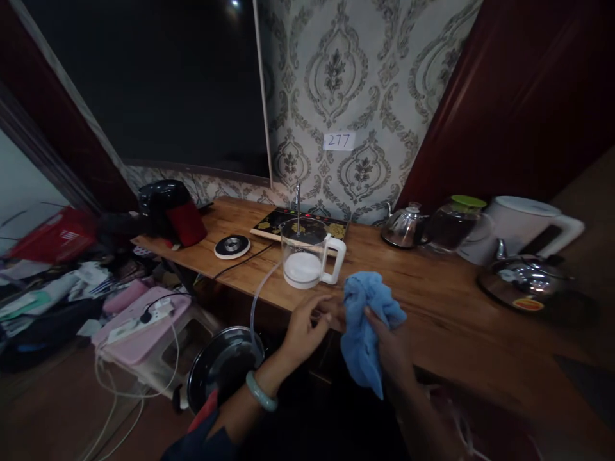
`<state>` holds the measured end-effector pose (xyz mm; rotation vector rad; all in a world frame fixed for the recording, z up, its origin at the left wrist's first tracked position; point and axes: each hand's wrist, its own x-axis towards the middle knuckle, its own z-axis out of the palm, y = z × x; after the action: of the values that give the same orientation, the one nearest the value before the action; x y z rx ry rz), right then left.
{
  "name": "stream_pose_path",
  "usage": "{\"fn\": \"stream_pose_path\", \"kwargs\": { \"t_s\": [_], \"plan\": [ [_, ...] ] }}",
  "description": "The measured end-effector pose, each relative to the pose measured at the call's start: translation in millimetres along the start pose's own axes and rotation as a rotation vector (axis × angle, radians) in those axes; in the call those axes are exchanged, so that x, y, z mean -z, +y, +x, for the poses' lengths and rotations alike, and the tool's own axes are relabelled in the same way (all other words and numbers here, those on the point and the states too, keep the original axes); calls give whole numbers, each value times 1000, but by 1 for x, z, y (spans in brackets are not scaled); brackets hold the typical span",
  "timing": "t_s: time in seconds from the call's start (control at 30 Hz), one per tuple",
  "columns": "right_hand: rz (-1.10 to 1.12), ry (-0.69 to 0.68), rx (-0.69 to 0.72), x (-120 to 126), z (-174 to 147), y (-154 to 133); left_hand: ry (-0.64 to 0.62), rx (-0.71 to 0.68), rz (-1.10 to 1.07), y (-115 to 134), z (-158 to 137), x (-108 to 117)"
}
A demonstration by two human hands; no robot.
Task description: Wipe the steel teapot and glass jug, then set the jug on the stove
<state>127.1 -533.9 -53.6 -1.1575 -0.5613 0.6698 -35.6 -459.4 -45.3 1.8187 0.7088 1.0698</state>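
Blue, soft cloth bunched at the wooden table edge, near the glass jug | head view: right hand clenched around cloth; left hand pinching its edge | handling: judged light, limp, unbreakable; best gathered by a fold.
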Motion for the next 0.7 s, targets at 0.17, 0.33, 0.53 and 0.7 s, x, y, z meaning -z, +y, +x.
{"fn": "stream_pose_path", "kwargs": {
  "t_s": [0.17, 0.33, 0.53, 0.7],
  "plan": [
    [-155, 65, 34, 20, 9, -2, 331, 48, 70, -8, 21, 27],
    [-359, 31, 298, 6, 9, 0, 370, 136, -29, -6, 24, 35],
    [-653, -373, 789, -36, -13, 31, 11, 321, -559, -1, -15, 0],
    [-956, -537, 666, -48, -9, 24, 116, 481, -463, -6, -11, 20]
  ]
}}
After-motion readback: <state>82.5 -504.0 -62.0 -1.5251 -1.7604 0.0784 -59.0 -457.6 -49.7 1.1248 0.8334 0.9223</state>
